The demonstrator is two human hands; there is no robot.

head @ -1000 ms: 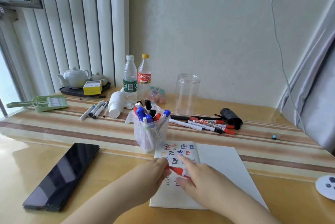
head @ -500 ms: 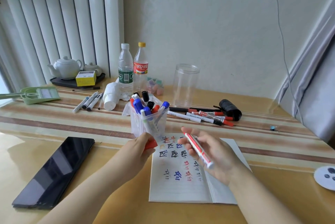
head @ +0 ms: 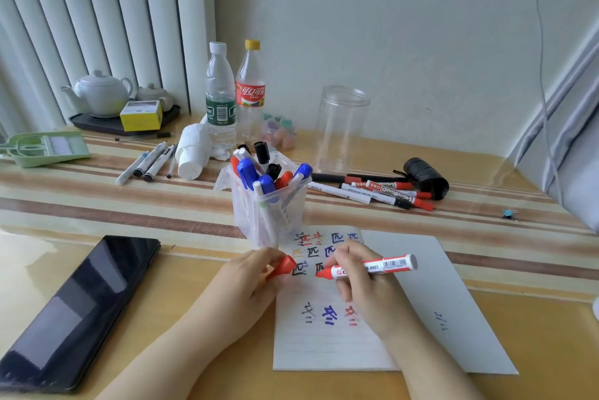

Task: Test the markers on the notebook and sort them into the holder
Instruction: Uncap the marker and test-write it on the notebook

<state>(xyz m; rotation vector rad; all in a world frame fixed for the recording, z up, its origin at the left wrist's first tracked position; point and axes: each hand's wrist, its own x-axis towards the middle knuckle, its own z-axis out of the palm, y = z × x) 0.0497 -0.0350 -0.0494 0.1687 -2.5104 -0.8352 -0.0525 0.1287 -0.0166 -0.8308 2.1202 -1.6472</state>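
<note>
**Red marker uncapped over the notebook**

From my remote seat, the surface (head: 97, 211) fills the view, striped and glossy. On its near left lies a dark phone (head: 77, 309). The notebook (head: 324, 344) lies open at near centre, its left page covered with test marks in red, blue, black and orange. Just behind it, touching its far edge, stands the clear holder (head: 270, 205), packed with blue, black and red-capped markers. Behind the holder stand two bottles (head: 220, 98) and an empty clear jar (head: 340, 127). More loose markers (head: 372, 192) lie right of the holder, beside a black roll (head: 424, 177). My right hand (head: 366, 289) is clamped around the red marker (head: 369, 266), which lies nearly level over the page, tip pointing left. My left hand (head: 249, 283) pinches the red cap (head: 282, 266) at the page's left edge, just short of the tip.
</note>
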